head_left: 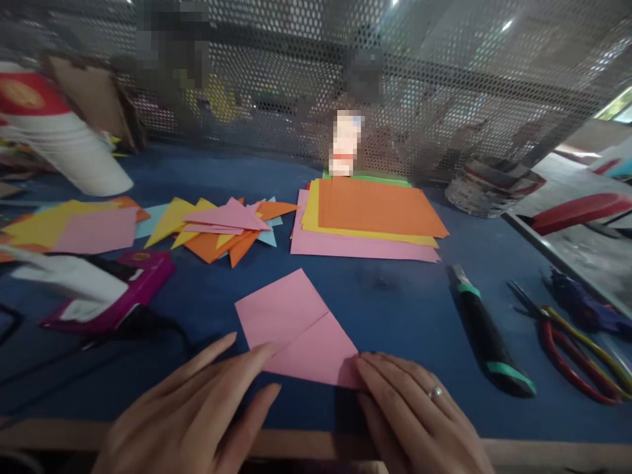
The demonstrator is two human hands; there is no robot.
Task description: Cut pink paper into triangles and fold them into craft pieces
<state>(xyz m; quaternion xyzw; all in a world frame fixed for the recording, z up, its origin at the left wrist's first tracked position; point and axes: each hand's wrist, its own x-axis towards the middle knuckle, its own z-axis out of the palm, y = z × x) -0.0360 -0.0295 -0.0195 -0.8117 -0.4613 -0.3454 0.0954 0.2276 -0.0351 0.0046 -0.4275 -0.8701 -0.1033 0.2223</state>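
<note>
A pink sheet of paper [306,342], folded into a kite-like shape with a seam running across it, lies near the front edge of the blue table. My left hand [197,395] has its fingers spread, and one fingertip rests on the paper's lower left side. The sheet's lower right corner is between the fingers and thumb of my right hand [409,408], which wears a ring. Its fingers are pressed together over that corner and hide the tip.
Stacked coloured paper [380,210] and folded paper pieces [227,227] lie behind. Left are a purple corded tool [118,289] and tilted paper cups [69,138]. Right are a black-and-green cutter [488,336], red-and-yellow pliers [577,349] and a tape roll [494,184]. Perforated mesh [276,72] stands behind.
</note>
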